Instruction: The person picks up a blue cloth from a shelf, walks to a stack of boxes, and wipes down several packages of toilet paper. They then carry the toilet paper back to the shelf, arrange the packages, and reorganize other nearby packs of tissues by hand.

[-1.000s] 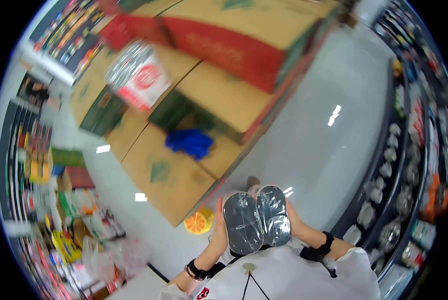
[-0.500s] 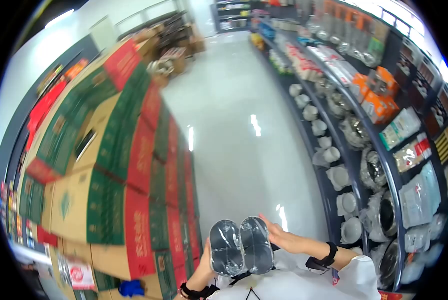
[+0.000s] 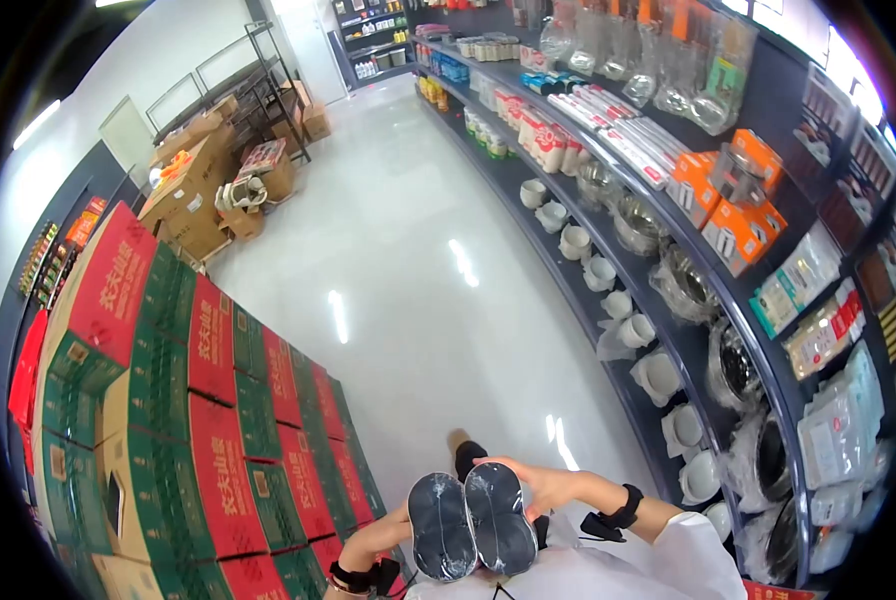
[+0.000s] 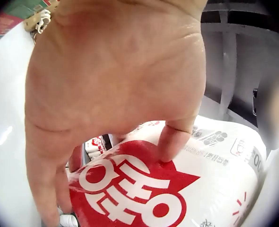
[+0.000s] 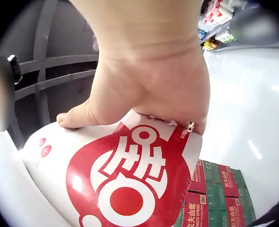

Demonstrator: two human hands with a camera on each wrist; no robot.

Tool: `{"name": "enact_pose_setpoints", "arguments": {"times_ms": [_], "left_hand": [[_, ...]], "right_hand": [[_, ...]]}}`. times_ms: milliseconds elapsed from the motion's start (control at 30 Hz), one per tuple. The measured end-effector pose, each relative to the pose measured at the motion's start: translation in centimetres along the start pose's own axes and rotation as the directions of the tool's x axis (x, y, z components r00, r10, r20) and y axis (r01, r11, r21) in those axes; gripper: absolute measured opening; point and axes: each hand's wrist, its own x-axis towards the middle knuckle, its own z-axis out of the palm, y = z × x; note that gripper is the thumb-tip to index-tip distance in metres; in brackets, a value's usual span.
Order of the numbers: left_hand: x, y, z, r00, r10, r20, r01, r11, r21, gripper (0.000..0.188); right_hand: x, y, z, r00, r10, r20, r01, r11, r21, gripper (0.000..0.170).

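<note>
Two dark, film-covered oval ends of a wrapped pack [image 3: 472,522] show side by side in front of the white shirt; whether it is one pack or two I cannot tell. My left hand [image 3: 393,527] grips its left side, and my right hand [image 3: 543,488] grips its right side. In the left wrist view the left hand [image 4: 115,75] has thumb and fingers spread around the white and red printed pack [image 4: 224,165]. From the right wrist, the right hand [image 5: 151,90] lays its thumb on the pack [image 5: 130,175], with the other fingers mostly hidden behind.
Stacked red and green cartons [image 3: 218,450] stand at left. Curved shelves at right carry white bowls [image 3: 658,378], wrapped metal pans [image 3: 683,280] and orange boxes [image 3: 743,235]. A pale aisle floor [image 3: 398,260] runs between them. Brown cartons [image 3: 193,205] are piled at far left, and a shoe [image 3: 457,438] shows ahead.
The head view has swung up from the carton tops and blue cloth to the aisle and right-hand shelves. Both hands still hold the pack, now lower in the picture.
</note>
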Motion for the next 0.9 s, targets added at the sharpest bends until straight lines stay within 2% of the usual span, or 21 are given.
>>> {"name": "enact_pose_setpoints", "arguments": {"times_ms": [33, 67, 133, 167, 233, 267, 333, 400, 467, 500, 533, 600, 633, 667, 733, 767, 800, 867, 900], "left_hand": [[1.6, 1.3, -2.3, 0.999, 0.011, 0.035, -0.014, 0.997, 0.070, 0.070], [3.0, 2.5, -3.9, 0.999, 0.017, 0.037, -0.020, 0.998, 0.060, 0.070], [5.4, 6.0, -7.3, 0.999, 0.036, -0.007, -0.036, 0.999, 0.002, 0.075], [6.6, 7.9, -9.1, 0.999, 0.034, 0.007, -0.034, 0.999, 0.002, 0.075], [9.6, 11.3, -12.5, 0.979, 0.196, 0.056, -0.200, 0.976, 0.081, 0.081], [11.1, 12.8, -14.3, 0.979, 0.191, 0.072, -0.196, 0.978, 0.074, 0.081], [13.4, 15.9, -17.7, 0.983, 0.077, 0.164, -0.076, 0.997, -0.008, 0.087], [15.6, 19.6, -20.0, 0.984, 0.026, 0.176, -0.025, 1.000, -0.006, 0.088], [18.4, 22.9, -22.9, 0.966, 0.019, 0.259, -0.029, 0.999, 0.034, 0.092], [20.2, 23.5, -25.1, 0.951, 0.089, 0.296, -0.105, 0.994, 0.037, 0.084], [21.7, 24.4, -26.7, 0.948, 0.090, 0.305, -0.106, 0.994, 0.038, 0.084], [25.0, 27.0, -29.7, 0.969, 0.032, 0.247, -0.060, 0.993, 0.103, 0.074], [26.4, 28.2, -30.7, 0.971, 0.062, 0.230, -0.076, 0.996, 0.053, 0.064], [28.4, 28.7, -32.3, 0.972, 0.054, 0.228, -0.067, 0.996, 0.052, 0.064], [32.1, 29.3, -35.7, 0.979, 0.180, 0.096, -0.193, 0.970, 0.147, 0.063], [33.0, 31.6, -36.4, 0.979, 0.171, 0.115, -0.176, 0.984, 0.032, 0.063], [35.1, 32.2, -39.3, 0.985, 0.068, 0.156, -0.077, 0.996, 0.053, 0.068], [36.8, 35.4, -41.8, 0.979, 0.070, 0.193, -0.047, 0.992, -0.119, 0.074], [37.6, 37.5, -42.5, 0.981, 0.060, 0.185, -0.035, 0.990, -0.135, 0.074]], "right_hand": [[1.9, -0.1, -1.8, 1.000, -0.016, -0.001, 0.016, 1.000, -0.006, 0.116], [3.7, -0.6, -3.9, 1.000, -0.006, 0.001, 0.006, 1.000, -0.010, 0.116], [7.8, -2.2, -7.8, 0.985, 0.173, 0.028, -0.174, 0.985, 0.014, 0.131], [9.6, -2.8, -9.3, 0.984, 0.178, 0.014, -0.178, 0.984, 0.014, 0.131], [12.7, -4.1, -12.3, 0.983, 0.182, -0.009, -0.181, 0.983, 0.031, 0.127], [13.7, -4.8, -13.7, 0.981, 0.191, -0.024, -0.190, 0.981, 0.035, 0.127], [15.7, -6.1, -16.2, 0.967, 0.245, -0.075, -0.245, 0.969, 0.006, 0.124], [17.3, -6.5, -19.0, 0.963, 0.240, -0.121, -0.239, 0.971, 0.024, 0.123], [18.6, -6.7, -22.8, 0.961, 0.186, -0.205, -0.207, 0.974, -0.088, 0.104], [19.2, -6.7, -24.6, 0.945, 0.140, -0.294, -0.165, 0.985, -0.060, 0.108], [19.8, -6.4, -26.5, 0.943, 0.141, -0.302, -0.167, 0.984, -0.062, 0.108], [20.8, -5.0, -30.9, 0.901, 0.137, -0.412, -0.137, 0.990, 0.029, 0.114], [21.4, -3.7, -33.2, 0.903, 0.093, -0.419, -0.089, 0.996, 0.030, 0.107], [22.4, -4.5, -35.0, 0.903, 0.096, -0.418, -0.088, 0.995, 0.038, 0.107], [24.3, -6.8, -39.1, 0.876, 0.210, -0.435, -0.120, 0.967, 0.226, 0.100], [25.2, -8.1, -41.2, 0.862, 0.258, -0.437, -0.142, 0.949, 0.281, 0.096], [25.8, -7.9, -43.6, 0.841, 0.292, -0.455, -0.150, 0.935, 0.321, 0.095], [28.5, -10.4, -48.1, 0.875, 0.226, -0.427, -0.110, 0.954, 0.280, 0.090], [29.9, -11.3, -50.5, 0.876, 0.244, -0.417, -0.123, 0.947, 0.296, 0.090]]}}
